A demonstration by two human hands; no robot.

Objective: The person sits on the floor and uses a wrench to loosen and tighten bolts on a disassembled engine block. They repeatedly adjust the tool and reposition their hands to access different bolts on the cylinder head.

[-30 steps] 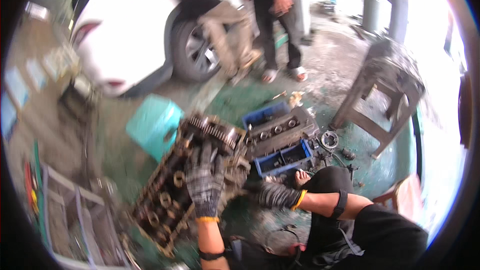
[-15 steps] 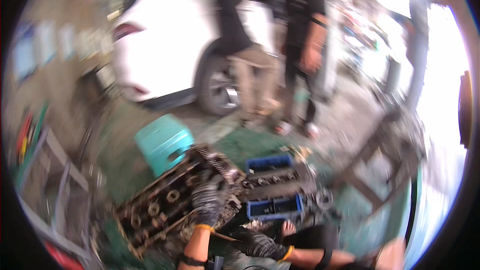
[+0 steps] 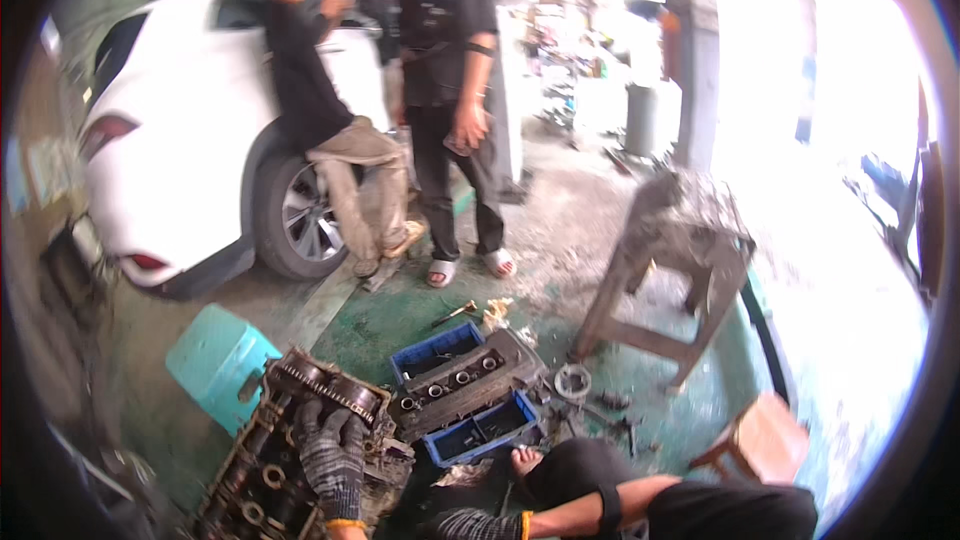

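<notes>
The person's left hand (image 3: 335,460), in a grey glove, lies on the big dirty engine part (image 3: 265,465), down on the floor at the near left. Its fingers point to the far end, close by the toothed wheels (image 3: 325,385). I cannot tell if the grip is loose or holding some bit there, as the fingertips are hard to see. The right hand (image 3: 470,523) is low at the near edge, partly cut off, so I cannot tell its grip either. I think it is best to press gently and mind the sharp teeth, so the glove does not snag. Just right of the engine part, a grey cover (image 3: 480,380) sits between two blue trays (image 3: 490,448), so there is little room on that side. A teal box (image 3: 220,365) sits close on the far left side. The person's bare foot (image 3: 527,460) is near the trays and could bump them. Farther right are a metal ring (image 3: 572,381) and a tall grey stool (image 3: 690,215). Two people stand far off by a white car (image 3: 180,140).
</notes>
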